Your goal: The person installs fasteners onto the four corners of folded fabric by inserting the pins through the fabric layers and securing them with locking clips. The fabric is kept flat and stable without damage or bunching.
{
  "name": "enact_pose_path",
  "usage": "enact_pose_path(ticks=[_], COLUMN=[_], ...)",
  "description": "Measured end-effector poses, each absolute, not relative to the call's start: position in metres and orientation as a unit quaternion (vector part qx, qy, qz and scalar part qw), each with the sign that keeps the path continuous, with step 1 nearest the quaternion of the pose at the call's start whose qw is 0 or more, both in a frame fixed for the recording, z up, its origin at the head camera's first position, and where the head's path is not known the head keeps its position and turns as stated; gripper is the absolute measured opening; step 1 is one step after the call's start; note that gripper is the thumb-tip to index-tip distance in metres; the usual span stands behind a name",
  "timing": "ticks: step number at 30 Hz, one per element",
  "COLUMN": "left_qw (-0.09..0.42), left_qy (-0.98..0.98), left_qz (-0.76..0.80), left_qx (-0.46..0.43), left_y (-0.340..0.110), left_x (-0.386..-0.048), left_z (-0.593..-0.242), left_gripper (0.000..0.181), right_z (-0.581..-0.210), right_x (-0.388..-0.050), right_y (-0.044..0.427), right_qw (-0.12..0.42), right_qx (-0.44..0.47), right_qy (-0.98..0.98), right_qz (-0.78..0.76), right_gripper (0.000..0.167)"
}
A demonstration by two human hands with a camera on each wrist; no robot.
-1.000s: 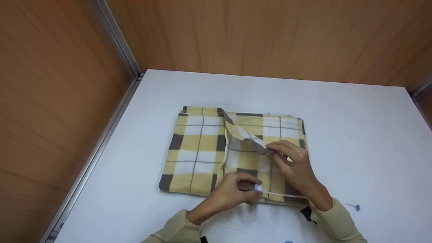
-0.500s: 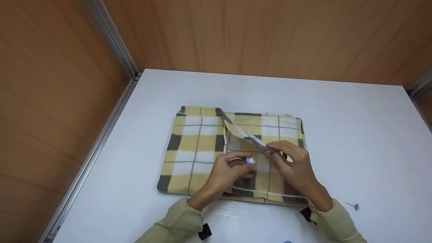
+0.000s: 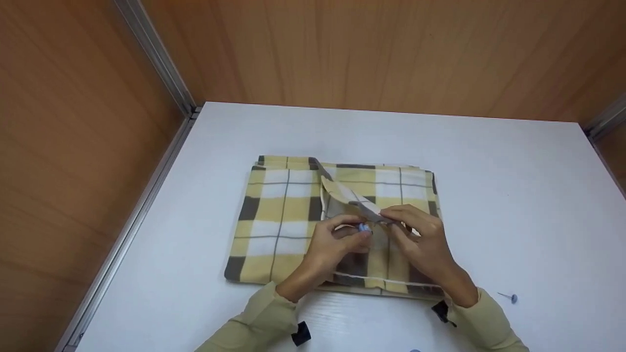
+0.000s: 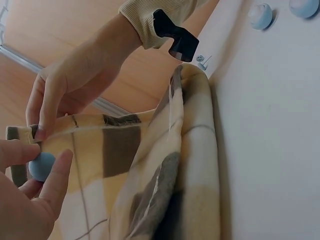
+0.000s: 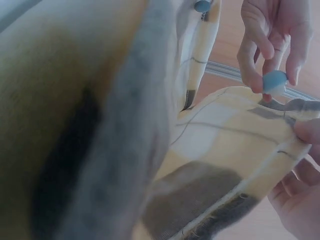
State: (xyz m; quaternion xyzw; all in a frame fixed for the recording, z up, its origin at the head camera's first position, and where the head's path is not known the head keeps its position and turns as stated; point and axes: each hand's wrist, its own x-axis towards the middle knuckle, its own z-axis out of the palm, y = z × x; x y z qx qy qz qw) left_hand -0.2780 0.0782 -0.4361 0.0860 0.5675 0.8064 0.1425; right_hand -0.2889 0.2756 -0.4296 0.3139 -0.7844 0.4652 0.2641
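Observation:
A folded yellow, white and dark grey checked cloth (image 3: 274, 210) lies on the white table. My right hand (image 3: 424, 239) pinches the lifted edge of its upper layer, raising a flap. Between the fingertips of my left hand (image 3: 326, 244) is a small round blue-and-white cap (image 3: 364, 228), also plain in the left wrist view as a blue ball-shaped cap (image 4: 41, 166). It sits close beside the flap's pinched corner; whether they touch I cannot tell. In the right wrist view, another blue cap (image 5: 202, 6) shows on a different part of the cloth.
A pin with a blue disc head (image 3: 508, 297) lies on the table at right. Two more blue-and-white caps (image 4: 260, 16) rest on the tabletop in the left wrist view. Wooden panels (image 3: 362, 54) stand behind and at the left.
My left hand has moved up from the cloth's near edge to the lifted flap, carrying the cap. My right hand keeps its pinch on the flap almost in place.

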Motion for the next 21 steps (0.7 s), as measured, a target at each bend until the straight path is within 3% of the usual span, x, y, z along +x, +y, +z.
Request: enact_pose_path(ticks=[21], left_qw=[0.111], left_qy=[0.547], left_qz=[0.825], left_qx=[0.091], left_y=[0.0837], left_x=[-0.2732], left_z=[-0.4377], left_gripper=[0.030], right_z=[-0.4302], right_x=[-0.2878], right_y=[0.2753], right_qw=[0.271], right_qx=[0.316], right_qy=[-0.784], right_qz=[0.461], right_gripper=[0.029])
